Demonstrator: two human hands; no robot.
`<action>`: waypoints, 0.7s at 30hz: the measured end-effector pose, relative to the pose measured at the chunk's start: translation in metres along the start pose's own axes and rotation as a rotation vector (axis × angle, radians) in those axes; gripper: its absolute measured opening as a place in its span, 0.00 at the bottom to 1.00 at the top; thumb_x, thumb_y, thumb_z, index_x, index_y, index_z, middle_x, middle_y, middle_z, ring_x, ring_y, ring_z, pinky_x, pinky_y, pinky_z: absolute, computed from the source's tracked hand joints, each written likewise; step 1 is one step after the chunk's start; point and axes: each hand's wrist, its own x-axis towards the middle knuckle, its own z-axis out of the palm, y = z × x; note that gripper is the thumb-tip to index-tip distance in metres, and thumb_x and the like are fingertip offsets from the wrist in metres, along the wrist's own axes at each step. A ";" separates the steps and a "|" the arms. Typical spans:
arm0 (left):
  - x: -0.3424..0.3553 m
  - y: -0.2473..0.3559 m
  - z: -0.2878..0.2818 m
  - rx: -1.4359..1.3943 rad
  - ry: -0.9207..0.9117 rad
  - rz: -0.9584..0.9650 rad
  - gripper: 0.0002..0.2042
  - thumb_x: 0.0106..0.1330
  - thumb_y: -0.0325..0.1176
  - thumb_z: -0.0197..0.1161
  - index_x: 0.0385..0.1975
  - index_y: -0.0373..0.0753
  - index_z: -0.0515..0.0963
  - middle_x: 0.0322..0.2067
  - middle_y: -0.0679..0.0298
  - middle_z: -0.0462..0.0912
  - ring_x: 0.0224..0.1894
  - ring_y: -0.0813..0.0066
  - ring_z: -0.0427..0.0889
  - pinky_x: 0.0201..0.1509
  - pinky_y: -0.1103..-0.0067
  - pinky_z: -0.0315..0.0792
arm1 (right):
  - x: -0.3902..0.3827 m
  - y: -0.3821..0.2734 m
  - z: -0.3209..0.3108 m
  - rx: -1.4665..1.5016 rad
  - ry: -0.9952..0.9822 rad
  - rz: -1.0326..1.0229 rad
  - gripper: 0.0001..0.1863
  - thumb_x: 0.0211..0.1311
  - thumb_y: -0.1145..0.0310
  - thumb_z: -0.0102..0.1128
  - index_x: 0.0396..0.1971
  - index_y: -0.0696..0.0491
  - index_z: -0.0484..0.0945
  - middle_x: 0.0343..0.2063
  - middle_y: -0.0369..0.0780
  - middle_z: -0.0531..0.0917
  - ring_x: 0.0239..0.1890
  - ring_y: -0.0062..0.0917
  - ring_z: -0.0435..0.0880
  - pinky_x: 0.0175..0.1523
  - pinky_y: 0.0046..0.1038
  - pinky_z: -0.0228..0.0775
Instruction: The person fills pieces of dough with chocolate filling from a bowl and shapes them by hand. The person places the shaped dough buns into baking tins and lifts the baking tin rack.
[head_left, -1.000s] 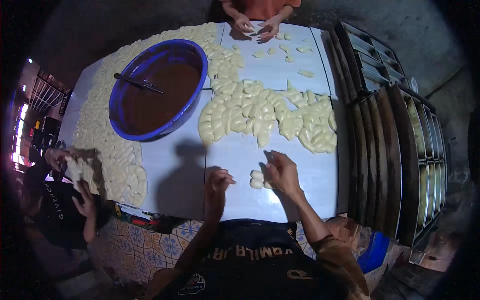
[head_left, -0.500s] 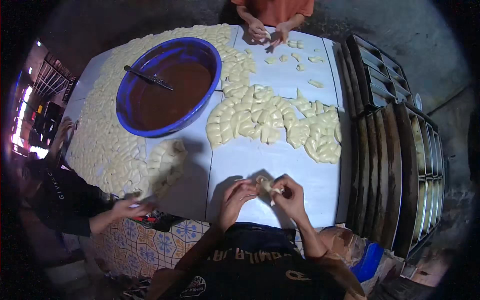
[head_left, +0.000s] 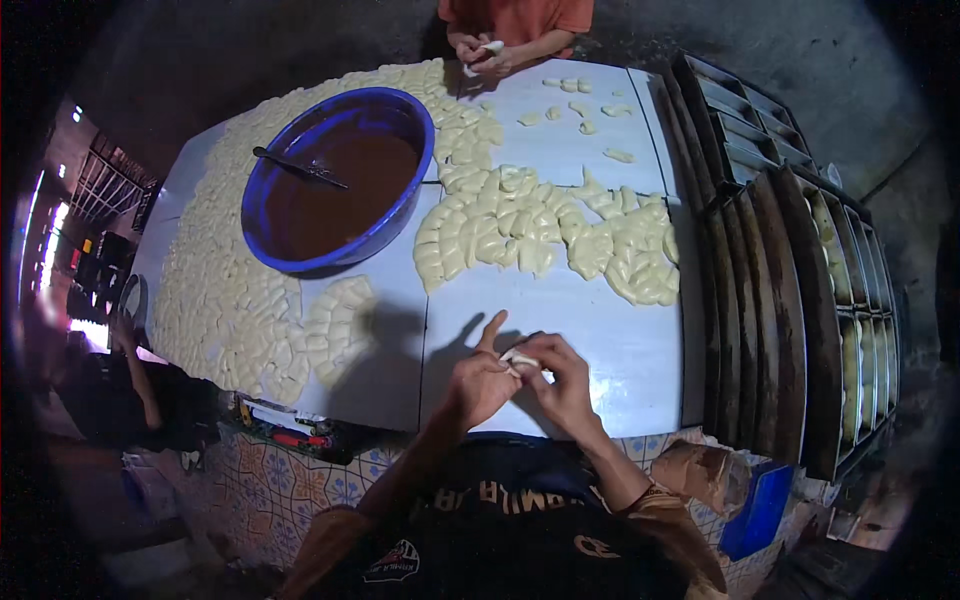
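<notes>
Close to the table's near edge, my hands meet around a small pale piece of dough (head_left: 517, 360). My left hand (head_left: 478, 388) grips it from the left, one finger standing up away from the others. The bent fingers of my right hand (head_left: 563, 372) are closed over the other side and partly hide it. Beyond my hands lies a thick bank of soft, pale dough pieces (head_left: 545, 225), pressed against one another. A smaller curved cluster of dough pieces (head_left: 338, 325) sits to the left.
A blue basin (head_left: 425, 165) of brown filling holds a dark-handled utensil (head_left: 300, 167). Trays with compartments (head_left: 845, 330) are stacked at the right. Across the white table (head_left: 570, 310), a person in orange (head_left: 520, 18) handles dough; another person in dark clothes (head_left: 130, 395) is at the left.
My hands have drawn together over the dough, and a left finger has lifted. The person at the left has pulled a hand back from the dough. The person opposite has raised both hands.
</notes>
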 end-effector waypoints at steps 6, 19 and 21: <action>-0.020 -0.014 0.008 1.036 0.271 0.530 0.17 0.62 0.25 0.62 0.52 0.31 0.74 0.54 0.57 0.72 0.54 0.73 0.71 0.57 0.78 0.65 | 0.012 -0.032 0.020 0.576 0.242 0.197 0.21 0.53 0.78 0.65 0.50 0.58 0.74 0.44 0.37 0.70 0.42 0.22 0.77 0.43 0.19 0.75; -0.018 0.001 0.001 0.045 0.234 0.146 0.21 0.63 0.44 0.60 0.47 0.33 0.74 0.42 0.60 0.79 0.45 0.70 0.77 0.51 0.74 0.69 | 0.042 -0.003 0.035 -0.089 -0.081 -0.302 0.29 0.57 0.47 0.61 0.54 0.50 0.73 0.51 0.44 0.68 0.56 0.34 0.62 0.60 0.37 0.58; -0.013 0.021 0.006 0.051 0.027 0.095 0.43 0.54 0.63 0.60 0.60 0.32 0.63 0.52 0.54 0.73 0.52 0.64 0.73 0.57 0.69 0.66 | 0.051 0.003 0.031 0.222 -0.178 -0.148 0.37 0.55 0.46 0.64 0.61 0.49 0.63 0.52 0.44 0.68 0.56 0.33 0.63 0.58 0.36 0.62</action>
